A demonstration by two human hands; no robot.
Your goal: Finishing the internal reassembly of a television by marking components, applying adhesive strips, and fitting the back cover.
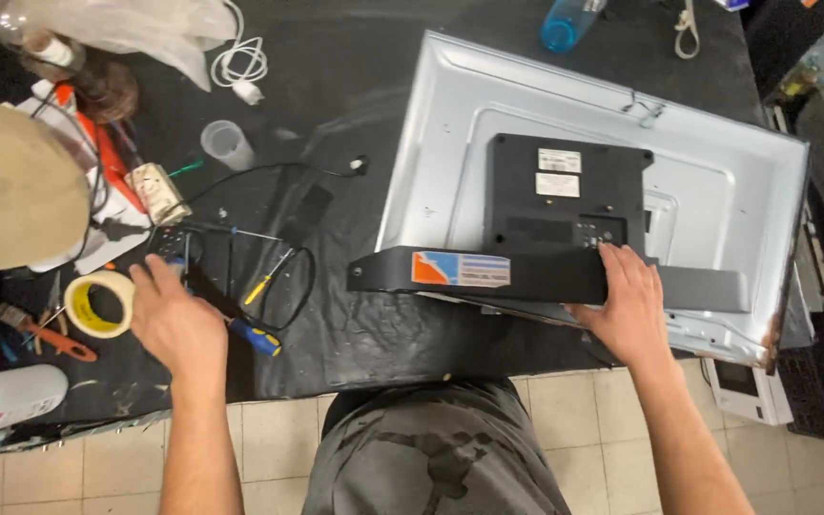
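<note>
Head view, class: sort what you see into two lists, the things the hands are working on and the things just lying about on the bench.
In hand:
right hand on the long black strip across the metal panel
left hand by the blue-handled screwdriver

Lying about:
tape roll
white cable
clear plastic cup
blue bottle
tan cap

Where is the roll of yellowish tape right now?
In the head view, the roll of yellowish tape lies flat on the black table at the left, just left of the left hand and above the orange-handled pliers.
</note>
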